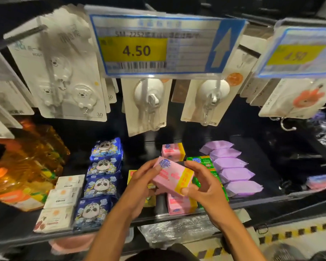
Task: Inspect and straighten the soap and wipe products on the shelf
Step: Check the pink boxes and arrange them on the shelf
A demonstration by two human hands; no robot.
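Both arms come in from the bottom edge, forearms bare, converging toward centre. L forearm (109, 228) angles up and to the right; L hand (140, 180) shows its back to the camera, wrist approx. straight, fingers (149, 165) curled onto the left end of a pink soap pack (169, 176), w/ one fingertip pressed on its top near the corner. R forearm (231, 230) angles up and to the left; R hand (202, 182) grips the pack's other end, fingers hooked over the far edge, thumb pressed on the near yellow end. Hands don't touch each other; the pack sits tilted between them, gripped from both ends.
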